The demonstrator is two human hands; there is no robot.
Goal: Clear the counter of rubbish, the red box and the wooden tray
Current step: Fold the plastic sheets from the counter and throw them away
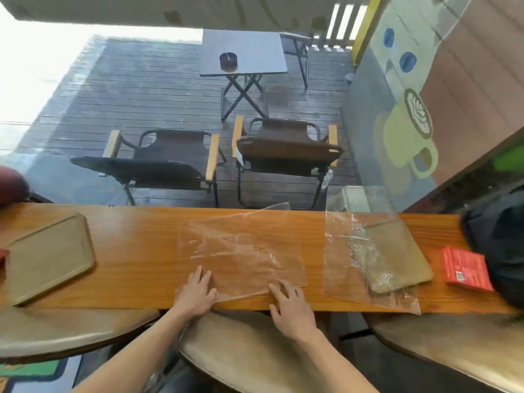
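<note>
- The left hand (195,293) lies flat on the counter (136,251) at about 6 o'clock, fingers straight and spread, fingertips on the near left edge of a clear plastic sheet (243,251).
- The right hand (292,307) lies just beside it to the right, fingers straight too, pressing the near right edge of the same sheet — neither hand grips anything.
- The sheet lies flat at the middle of the counter, its far corner curling up at 12 o'clock.
- At 3 o'clock a second clear plastic bag (348,256) lies over the left part of a wooden tray (402,259); the bag's near corner hangs over the counter's front edge.
- The red box (465,268) rests just beside that tray, further towards 3 o'clock, touching or nearly touching a dark bag (499,242) at the counter's right end.
- At 9 o'clock another wooden tray (51,256) sits tilted to the counter's line, well apart from the hands.
- Round stools (255,350) stand under the counter's near edge.
- Beyond the glass — two folding chairs (286,148) and a small table (243,52) on the decking.
</note>
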